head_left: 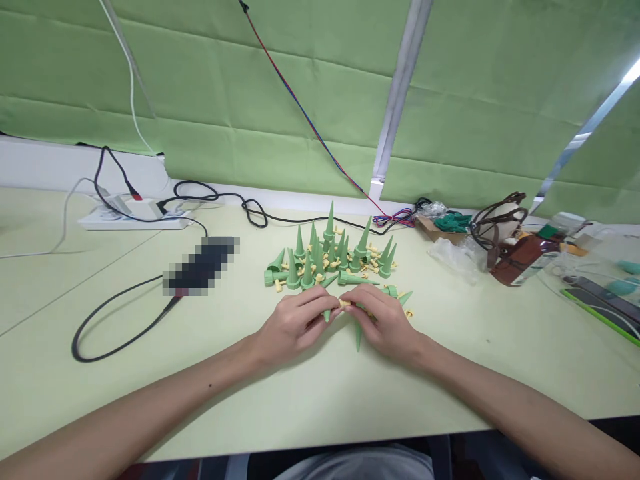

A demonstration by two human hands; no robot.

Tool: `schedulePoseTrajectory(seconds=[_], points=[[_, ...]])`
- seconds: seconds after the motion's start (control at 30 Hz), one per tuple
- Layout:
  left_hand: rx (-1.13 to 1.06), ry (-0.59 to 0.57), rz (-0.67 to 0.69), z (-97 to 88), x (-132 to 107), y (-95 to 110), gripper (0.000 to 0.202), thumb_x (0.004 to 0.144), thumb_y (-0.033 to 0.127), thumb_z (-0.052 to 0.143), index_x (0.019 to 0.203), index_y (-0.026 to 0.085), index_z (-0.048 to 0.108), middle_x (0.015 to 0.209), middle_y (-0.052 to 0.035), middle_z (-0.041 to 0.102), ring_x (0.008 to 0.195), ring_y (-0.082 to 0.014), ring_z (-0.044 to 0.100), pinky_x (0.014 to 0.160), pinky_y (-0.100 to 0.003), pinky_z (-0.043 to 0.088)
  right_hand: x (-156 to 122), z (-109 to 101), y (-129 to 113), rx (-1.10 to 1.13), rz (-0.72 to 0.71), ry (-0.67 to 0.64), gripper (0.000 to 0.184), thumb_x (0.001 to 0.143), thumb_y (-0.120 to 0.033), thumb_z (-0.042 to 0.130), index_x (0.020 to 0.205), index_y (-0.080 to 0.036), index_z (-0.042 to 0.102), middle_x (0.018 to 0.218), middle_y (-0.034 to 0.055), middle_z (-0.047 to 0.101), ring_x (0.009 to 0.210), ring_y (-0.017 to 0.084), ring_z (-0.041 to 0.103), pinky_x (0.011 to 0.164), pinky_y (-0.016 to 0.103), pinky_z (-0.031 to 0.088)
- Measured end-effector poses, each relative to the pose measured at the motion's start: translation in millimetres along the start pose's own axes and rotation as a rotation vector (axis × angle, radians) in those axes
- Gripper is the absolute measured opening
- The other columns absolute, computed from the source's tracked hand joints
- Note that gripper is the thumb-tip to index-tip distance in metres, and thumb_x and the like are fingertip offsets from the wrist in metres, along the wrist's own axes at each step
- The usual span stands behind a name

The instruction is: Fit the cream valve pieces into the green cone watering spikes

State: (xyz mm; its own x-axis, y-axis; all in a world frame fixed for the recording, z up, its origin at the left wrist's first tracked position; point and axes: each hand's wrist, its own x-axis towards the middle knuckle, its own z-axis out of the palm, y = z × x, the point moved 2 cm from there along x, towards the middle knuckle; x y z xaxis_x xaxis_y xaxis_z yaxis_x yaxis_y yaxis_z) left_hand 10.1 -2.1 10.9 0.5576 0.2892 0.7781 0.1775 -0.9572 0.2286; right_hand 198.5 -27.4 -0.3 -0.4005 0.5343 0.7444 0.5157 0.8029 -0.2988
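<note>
My left hand [300, 317] is closed on a green plastic spike [327, 315], whose pointed end shows below the fingers. The fingertips of my right hand [383, 320] pinch a small yellow plastic valve piece [345, 304], held between the two hands. Both hands meet just in front of a cluster of green spikes [307, 270], some upright on their wide collars and others on their sides. Small yellow valve pieces [332, 273] lie scattered among them. Another green spike [359, 337] pokes out below my right hand; its upper part is hidden.
At the left are a blurred dark device [200, 267] on a black cable and a white power strip [135, 217]. A brown bottle [525, 257], a clear plastic bag [457, 260] and a phone with a green edge [605, 310] are on the right. Green curtain hangs behind.
</note>
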Motion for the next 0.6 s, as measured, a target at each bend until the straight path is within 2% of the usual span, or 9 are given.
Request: schedulePoseTrajectory(seconds=[0.1,0.27,0.43,0.6], points=[[-0.020,0.024,-0.027,0.5,1.8,-1.6,0.013,0.094,0.009,0.057,0.102,0.018,0.062,0.086,-0.0053,0.065,0.073,-0.0136,0.062,0.061,-0.024,0.049,1.0,-0.3,-0.2,-0.004,0.011,0.006,0.013,0.101,-0.016,0.049,0.106,-0.020,0.061,0.091,0.0083,0.069,0.084,0.020,0.063,0.074,0.032,0.054],[-0.099,0.022,-0.154,2.8,-0.2,-6.2,0.007,0.095,0.012,0.058,0.096,0.017,0.062,0.085,-0.0048,0.064,0.068,-0.0119,0.059,0.050,-0.021,0.041,2.1,-0.3,-0.4,0.003,0.035,0.005,0.013,0.101,-0.016,0.050,0.106,-0.020,0.061,0.090,0.0080,0.068,0.084,0.020,0.064,0.074,0.032,0.054],[-0.163,0.017,-0.283,4.7,-2.1,-8.4,0.006,0.096,0.017,0.058,0.093,0.018,0.063,0.091,-0.0053,0.068,0.073,-0.0123,0.062,0.050,-0.019,0.044,1.3,0.9,0.0,0.023,0.046,0.001,0.012,0.101,-0.016,0.050,0.105,-0.019,0.061,0.091,0.0076,0.068,0.084,0.019,0.063,0.074,0.032,0.053],[-0.190,0.035,-0.367,5.7,-2.1,-9.8,0.010,0.095,0.021,0.060,0.088,0.017,0.066,0.091,-0.0045,0.070,0.065,-0.0102,0.060,0.048,-0.019,0.046,2.2,0.1,-0.7,0.019,0.065,0.016,0.013,0.102,-0.018,0.049,0.104,-0.020,0.061,0.089,0.0069,0.068,0.083,0.019,0.063,0.074,0.032,0.053]])
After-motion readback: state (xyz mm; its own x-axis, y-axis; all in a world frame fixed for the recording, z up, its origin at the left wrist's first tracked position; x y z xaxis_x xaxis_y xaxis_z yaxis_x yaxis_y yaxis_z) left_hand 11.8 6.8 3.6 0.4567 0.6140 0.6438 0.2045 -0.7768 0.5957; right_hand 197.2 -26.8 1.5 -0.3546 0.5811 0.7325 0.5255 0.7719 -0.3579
